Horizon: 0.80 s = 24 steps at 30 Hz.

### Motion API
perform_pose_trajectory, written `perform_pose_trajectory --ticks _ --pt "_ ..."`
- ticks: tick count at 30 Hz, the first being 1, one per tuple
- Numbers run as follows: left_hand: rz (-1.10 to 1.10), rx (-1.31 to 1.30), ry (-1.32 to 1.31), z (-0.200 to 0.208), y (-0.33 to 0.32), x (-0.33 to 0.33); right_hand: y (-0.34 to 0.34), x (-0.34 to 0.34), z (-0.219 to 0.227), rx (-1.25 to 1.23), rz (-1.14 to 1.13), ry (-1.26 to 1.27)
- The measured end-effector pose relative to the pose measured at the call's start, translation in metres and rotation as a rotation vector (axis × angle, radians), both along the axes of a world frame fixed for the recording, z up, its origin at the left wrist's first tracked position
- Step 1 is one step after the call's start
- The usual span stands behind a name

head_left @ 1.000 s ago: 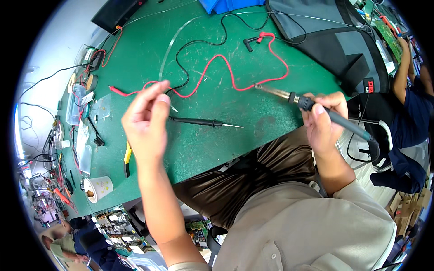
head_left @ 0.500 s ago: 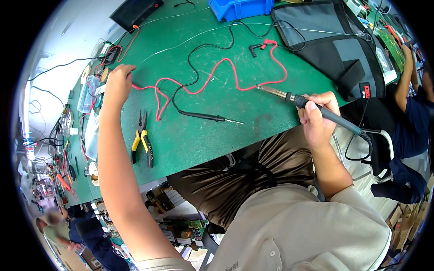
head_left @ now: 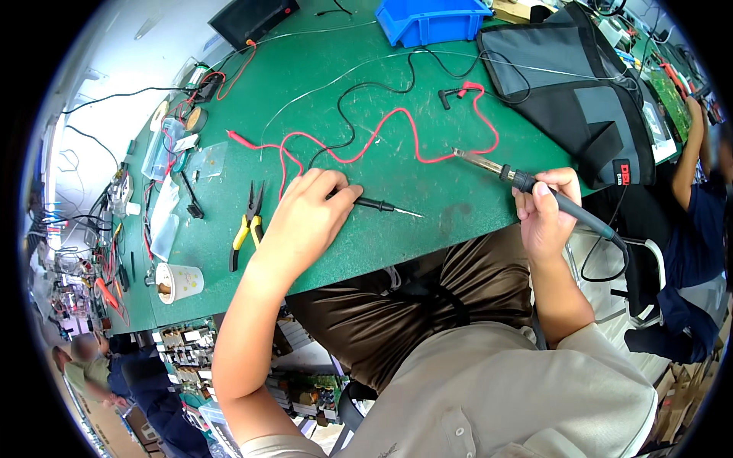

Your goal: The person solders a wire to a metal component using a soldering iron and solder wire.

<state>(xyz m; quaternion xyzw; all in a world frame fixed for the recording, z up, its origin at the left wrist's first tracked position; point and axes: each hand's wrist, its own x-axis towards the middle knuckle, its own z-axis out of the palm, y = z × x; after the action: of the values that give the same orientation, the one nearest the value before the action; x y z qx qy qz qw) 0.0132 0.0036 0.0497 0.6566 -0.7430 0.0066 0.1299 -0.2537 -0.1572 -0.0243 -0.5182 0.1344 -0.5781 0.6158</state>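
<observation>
My right hand (head_left: pixel 548 212) grips a soldering iron (head_left: pixel 584 215) by its dark handle, its metal tip pointing left over the table. My left hand (head_left: pixel 311 210) is down on the table, fingers curled around the handle of a black test probe (head_left: pixel 376 204). The probe's thin metal tip sticks out to the right of the fingers. A red test lead (head_left: pixel 376 137) winds across the table beyond, ending in a red probe (head_left: pixel 243 140) at left. Its angled plugs (head_left: pixel 452 95) lie at the far right. Long-nose pliers (head_left: pixel 248 225) with yellow and black handles lie left of my left hand.
A green worktable (head_left: pixel 412 179) spans the middle. A blue bin (head_left: pixel 431 23) and a black box (head_left: pixel 252 19) stand at the back. A grey tool bag (head_left: pixel 565 91) covers the right side. A paper cup (head_left: pixel 183 282) lies near the left front. Another person's arm (head_left: pixel 689 149) shows at far right.
My left hand has moved right and nearer, from the red probe's end to the black probe, and closed around it. The right hand still holds the soldering iron. The whole view shifted slightly.
</observation>
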Motion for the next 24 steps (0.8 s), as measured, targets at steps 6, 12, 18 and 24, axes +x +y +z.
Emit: perform_pose_trajectory --ticks 6,12,18,24 --pt "0.098 -0.052 0.297 -0.010 -0.017 0.012 -0.020 -0.005 0.019 0.110 0.017 0.021" --pt "0.320 0.050 0.876 -0.006 -0.030 0.017 -0.062 0.017 0.077 -0.164 -0.041 -0.031" --pt "0.339 0.171 1.377 -0.016 -0.034 0.012 -0.078 0.066 0.108 -0.317 0.032 0.030" --pt "0.292 0.126 1.485 -0.020 -0.025 0.004 -0.067 0.092 0.074 -0.257 0.155 0.020"
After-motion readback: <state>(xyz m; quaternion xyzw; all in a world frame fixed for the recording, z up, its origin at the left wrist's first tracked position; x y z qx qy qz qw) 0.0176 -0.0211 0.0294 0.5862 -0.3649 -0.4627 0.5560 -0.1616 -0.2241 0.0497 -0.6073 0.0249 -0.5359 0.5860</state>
